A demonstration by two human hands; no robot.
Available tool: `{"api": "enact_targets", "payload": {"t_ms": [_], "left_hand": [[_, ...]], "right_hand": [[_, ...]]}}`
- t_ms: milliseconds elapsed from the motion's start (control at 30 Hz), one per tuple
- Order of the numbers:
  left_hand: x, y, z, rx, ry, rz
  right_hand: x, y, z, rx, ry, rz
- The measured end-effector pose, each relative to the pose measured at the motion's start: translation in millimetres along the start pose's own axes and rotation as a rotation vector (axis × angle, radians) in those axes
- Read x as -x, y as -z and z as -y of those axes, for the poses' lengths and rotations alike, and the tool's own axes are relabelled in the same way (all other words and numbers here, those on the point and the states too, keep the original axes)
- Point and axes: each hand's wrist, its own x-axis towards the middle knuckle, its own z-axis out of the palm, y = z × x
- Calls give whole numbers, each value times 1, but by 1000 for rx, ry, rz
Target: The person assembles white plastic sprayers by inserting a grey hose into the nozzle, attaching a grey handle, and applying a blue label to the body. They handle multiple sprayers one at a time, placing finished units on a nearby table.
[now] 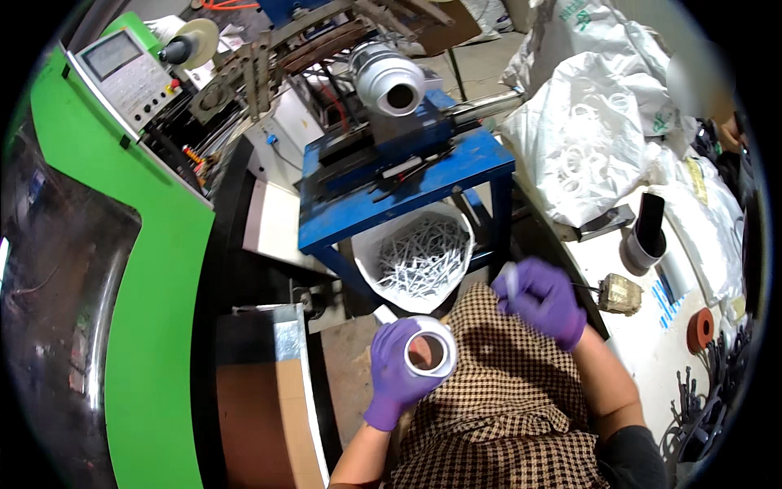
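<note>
My left hand point(394, 371), in a purple glove, is closed around a light-grey plastic pipe fitting point(447, 346). The fitting's round opening faces up, and a short side branch points to the upper left. To the right, above my lap, my right hand point(547, 303) wears the same kind of glove and is smeared by motion. Its fingers pinch a thin whitish piece point(511, 279), too blurred to tell whether it is a ring. The two hands are apart. A checked brown apron point(505, 399) covers my lap below them.
A blue metal stand point(407, 200) carries a clamping device and another grey fitting point(389, 81). Beneath it sits a white sack point(366, 253) of plastic strips. White rings fill a bag point(562, 163) at right, beside a worktable point(643, 359). A green machine point(155, 326) and cardboard box point(300, 407) flank my left.
</note>
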Motion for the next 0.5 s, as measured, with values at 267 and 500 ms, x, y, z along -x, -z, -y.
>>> {"api": "enact_targets", "payload": {"t_ms": [267,500], "left_hand": [[-15,3,-15,141,-73,50],[-6,-18,-21,117,-126,67]], "right_hand": [[24,-78,-12,472,295,382],[40,-85,-16,798,127,364]]}}
